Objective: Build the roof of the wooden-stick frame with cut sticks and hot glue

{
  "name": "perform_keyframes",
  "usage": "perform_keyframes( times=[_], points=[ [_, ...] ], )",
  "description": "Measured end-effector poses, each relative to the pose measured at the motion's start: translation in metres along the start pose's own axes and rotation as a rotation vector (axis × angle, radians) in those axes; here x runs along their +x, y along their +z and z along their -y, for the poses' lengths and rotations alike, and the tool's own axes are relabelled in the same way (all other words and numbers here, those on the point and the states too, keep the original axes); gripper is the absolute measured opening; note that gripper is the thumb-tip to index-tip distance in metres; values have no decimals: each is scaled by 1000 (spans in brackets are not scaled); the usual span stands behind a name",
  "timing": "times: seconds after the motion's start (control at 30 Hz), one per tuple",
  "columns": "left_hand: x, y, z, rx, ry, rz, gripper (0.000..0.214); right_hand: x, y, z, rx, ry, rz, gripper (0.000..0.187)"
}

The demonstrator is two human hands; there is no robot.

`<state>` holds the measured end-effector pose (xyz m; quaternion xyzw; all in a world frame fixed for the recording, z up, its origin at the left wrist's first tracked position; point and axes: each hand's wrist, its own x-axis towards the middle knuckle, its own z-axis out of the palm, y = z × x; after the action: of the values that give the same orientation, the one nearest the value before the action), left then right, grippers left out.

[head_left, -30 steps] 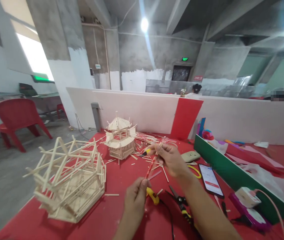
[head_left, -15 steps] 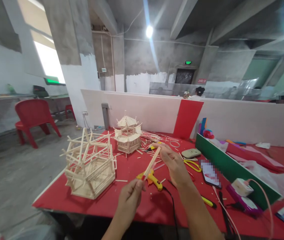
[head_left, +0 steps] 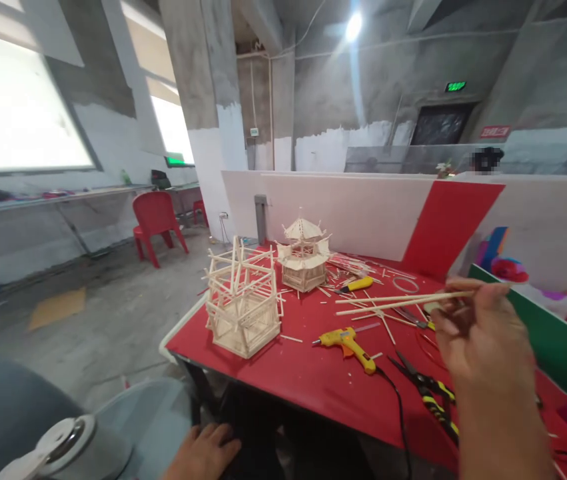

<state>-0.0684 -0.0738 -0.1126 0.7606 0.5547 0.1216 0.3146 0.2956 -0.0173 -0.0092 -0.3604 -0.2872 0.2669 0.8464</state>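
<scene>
The left hand (head_left: 203, 455) lies low, below the near edge of the red surface (head_left: 303, 373), fingers loosely spread and gripping nothing. The thin wooden sticks (head_left: 398, 301) run almost level, free ends pointing left from the right hand (head_left: 483, 333), above the glue gun (head_left: 346, 340). That hand is raised, back toward the camera, fingers pinched on the sticks' right ends.

Red table (head_left: 308, 377) carries stick frame (head_left: 243, 303), pagoda (head_left: 304, 257), glue gun (head_left: 346, 340).
</scene>
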Motion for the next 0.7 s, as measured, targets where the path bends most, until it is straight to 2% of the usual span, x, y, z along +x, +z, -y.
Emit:
perform_keyframes(
  times=[0.03,0.07,0.1,0.13,0.2,0.23,0.27,0.3,0.37,0.43,0.5,0.63,0.7],
  points=[
    [-1,-2,-2,-17,7,-9,41,-12,3,-2,-29,13,65,34],
    [2,-3,-9,-79,51,-13,43,-28,7,-6,-76,28,166,29],
    [8,-3,-20,-163,123,-35,28,-46,12,-9,-132,14,244,24],
    [15,-2,-34,-239,199,-122,22,-65,17,-12,-207,-41,327,19],
    [31,3,-62,-311,271,-478,23,-94,24,-16,-428,-174,546,10],
    [39,6,-75,-320,305,-579,25,-102,26,-17,-514,-218,645,9],
    [47,9,-85,-327,348,-599,32,-106,28,-18,-579,-239,712,9],
    [53,12,-93,-338,396,-537,33,-105,28,-19,-620,-234,740,9],
    [65,18,-101,-338,462,-328,25,-96,27,-23,-637,-173,682,14],
    [74,21,-101,-285,459,-253,26,-84,24,-31,-619,-96,588,17],
    [80,20,-97,-207,443,-320,26,-75,22,-40,-585,-29,583,15],
    [87,10,-89,-122,486,-425,25,-72,21,-57,-597,10,808,17],
    [90,7,-87,-142,495,-420,22,-73,22,-64,-618,13,823,18]
  ],
)
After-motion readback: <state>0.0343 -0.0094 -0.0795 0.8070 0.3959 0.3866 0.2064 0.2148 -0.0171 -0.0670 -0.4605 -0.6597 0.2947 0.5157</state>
